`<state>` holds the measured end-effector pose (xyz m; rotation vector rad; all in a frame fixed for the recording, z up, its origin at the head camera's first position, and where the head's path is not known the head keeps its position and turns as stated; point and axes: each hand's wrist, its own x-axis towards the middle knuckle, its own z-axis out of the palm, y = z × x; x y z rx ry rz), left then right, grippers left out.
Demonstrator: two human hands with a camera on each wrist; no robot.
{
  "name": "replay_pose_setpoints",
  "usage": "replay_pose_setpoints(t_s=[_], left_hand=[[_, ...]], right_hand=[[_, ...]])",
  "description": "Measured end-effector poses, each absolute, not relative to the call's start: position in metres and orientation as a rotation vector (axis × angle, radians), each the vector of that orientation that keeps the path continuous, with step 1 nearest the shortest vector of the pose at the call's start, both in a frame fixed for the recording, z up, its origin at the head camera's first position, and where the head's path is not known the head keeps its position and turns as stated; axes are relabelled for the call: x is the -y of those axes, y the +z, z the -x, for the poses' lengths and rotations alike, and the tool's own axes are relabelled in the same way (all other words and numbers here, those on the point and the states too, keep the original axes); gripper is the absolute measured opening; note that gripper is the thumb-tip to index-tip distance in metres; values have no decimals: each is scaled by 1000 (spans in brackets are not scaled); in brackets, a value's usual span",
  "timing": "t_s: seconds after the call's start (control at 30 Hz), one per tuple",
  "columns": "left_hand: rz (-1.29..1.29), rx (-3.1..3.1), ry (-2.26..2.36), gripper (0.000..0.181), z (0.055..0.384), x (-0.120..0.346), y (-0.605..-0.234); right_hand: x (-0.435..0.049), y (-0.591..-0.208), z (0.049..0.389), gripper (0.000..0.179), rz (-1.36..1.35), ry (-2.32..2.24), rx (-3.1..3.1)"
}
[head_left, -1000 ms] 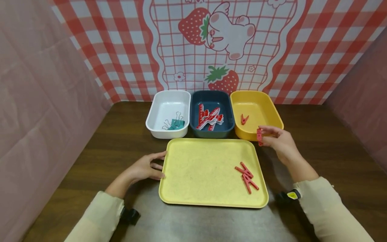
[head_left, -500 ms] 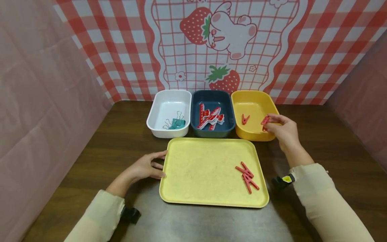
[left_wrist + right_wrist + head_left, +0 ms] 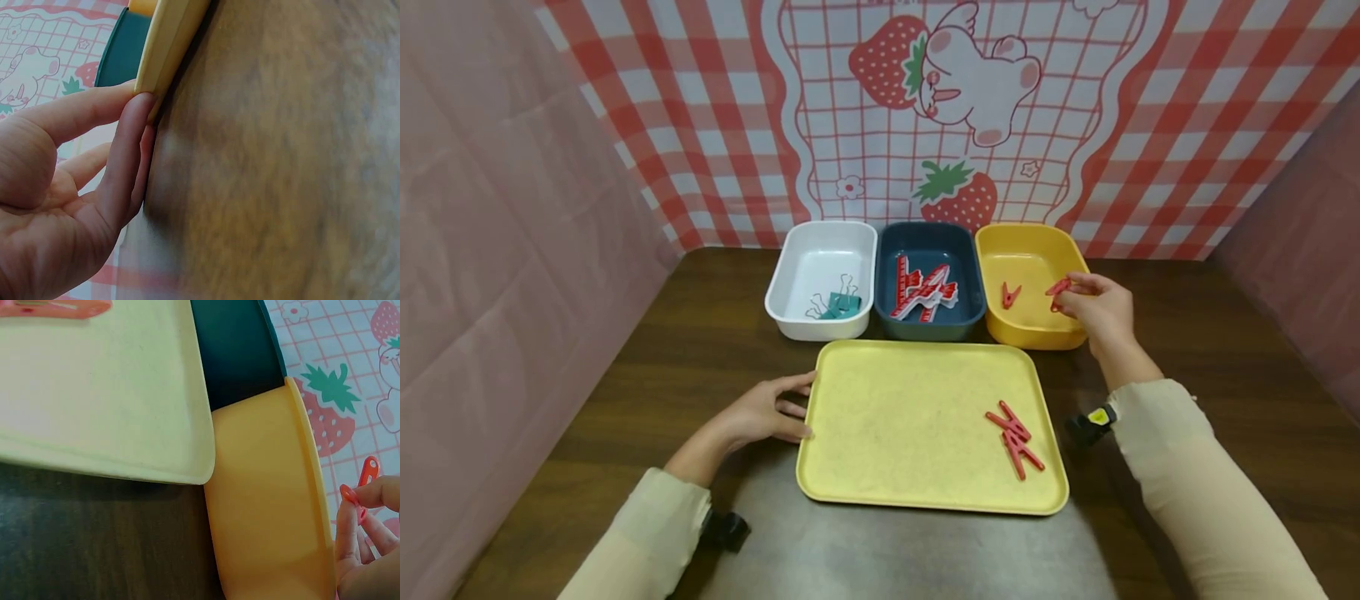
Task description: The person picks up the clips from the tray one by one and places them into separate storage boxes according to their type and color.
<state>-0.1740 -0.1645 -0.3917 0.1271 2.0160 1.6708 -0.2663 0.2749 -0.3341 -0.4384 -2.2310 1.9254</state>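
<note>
My right hand point(image 3: 1103, 315) pinches a red clothespin point(image 3: 1058, 288) between thumb and fingers, over the right part of the yellow bin point(image 3: 1037, 337). In the right wrist view the same clothespin point(image 3: 370, 470) shows at the fingertips, above the bin's rim. Another red clothespin point(image 3: 1009, 296) lies inside this bin. Two more red clothespins point(image 3: 1017, 442) lie crossed on the right side of the pale yellow tray point(image 3: 910, 492). My left hand point(image 3: 756, 417) touches the tray's left edge with extended fingers; the left wrist view shows fingertips against the tray's rim point(image 3: 165, 50).
A white bin point(image 3: 820, 333) with teal binder clips point(image 3: 842, 305) and a dark blue bin point(image 3: 928, 332) with red-and-white strip-shaped pieces point(image 3: 921, 292) stand left of the yellow bin. A checked cloth point(image 3: 700, 108) hangs close behind, with pink cloth point(image 3: 497, 250) at the sides.
My right hand has moved forward from the yellow bin's front right corner to over its interior, and the pinched clothespin has tilted. The left hand stays at the tray.
</note>
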Motion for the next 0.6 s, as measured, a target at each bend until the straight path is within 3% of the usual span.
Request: replay_pose_setpoints(t_s=[0.6], left_hand=[[-132, -2012, 1670, 82, 175, 165, -393]], right_hand=[[-277, -330, 302, 49, 693, 1838, 2294]])
